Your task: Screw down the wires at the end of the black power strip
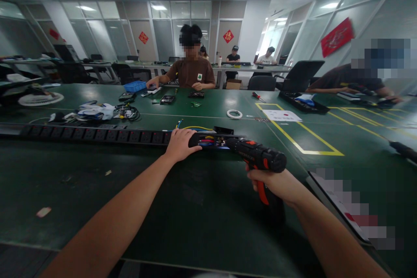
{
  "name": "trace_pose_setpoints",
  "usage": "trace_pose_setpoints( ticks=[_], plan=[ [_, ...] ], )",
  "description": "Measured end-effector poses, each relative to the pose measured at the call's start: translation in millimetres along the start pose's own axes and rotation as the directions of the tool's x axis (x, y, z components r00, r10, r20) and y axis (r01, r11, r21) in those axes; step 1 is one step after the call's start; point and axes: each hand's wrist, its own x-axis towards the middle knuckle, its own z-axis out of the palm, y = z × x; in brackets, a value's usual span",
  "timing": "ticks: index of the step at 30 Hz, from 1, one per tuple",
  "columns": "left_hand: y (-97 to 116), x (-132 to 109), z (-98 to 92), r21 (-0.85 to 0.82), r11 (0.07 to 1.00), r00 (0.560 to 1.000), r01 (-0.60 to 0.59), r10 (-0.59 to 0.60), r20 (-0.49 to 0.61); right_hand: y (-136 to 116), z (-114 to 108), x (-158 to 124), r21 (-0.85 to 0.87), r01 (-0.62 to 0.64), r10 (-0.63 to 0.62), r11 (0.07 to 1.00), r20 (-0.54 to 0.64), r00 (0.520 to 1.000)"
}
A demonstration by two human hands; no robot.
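Note:
A long black power strip (140,136) with a row of sockets lies across the green table, running off to the left. My left hand (180,144) is closed over it, fingers across the top and thumb along the near side. Just right of that hand the strip's housing is uncovered, and coloured wires (206,140) show inside. My right hand (265,177) grips a black and orange cordless drill (257,152) by its handle. The drill's nose points left at the right end of the uncovered section; whether the bit touches anything there is hidden.
Beyond the strip lie a cable bundle (128,113), a white ring-shaped roll (234,114), a screwdriver (256,95) and a blue basket (134,86). A black tray (302,103) stands at the right back. A clipboard (339,206) lies by my right forearm. Co-workers sit across and to the right.

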Motion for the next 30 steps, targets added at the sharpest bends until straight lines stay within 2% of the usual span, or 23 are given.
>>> trace_pose_setpoints(
  ticks=[30],
  plan=[
    [0.4, -0.2, -0.6, -0.011, 1.000, 1.000, 0.012, -0.012, 0.018, -4.3, 2.4, -3.1, 0.006, -0.045, 0.045, 0.999, -0.005, 0.999]
  ],
)
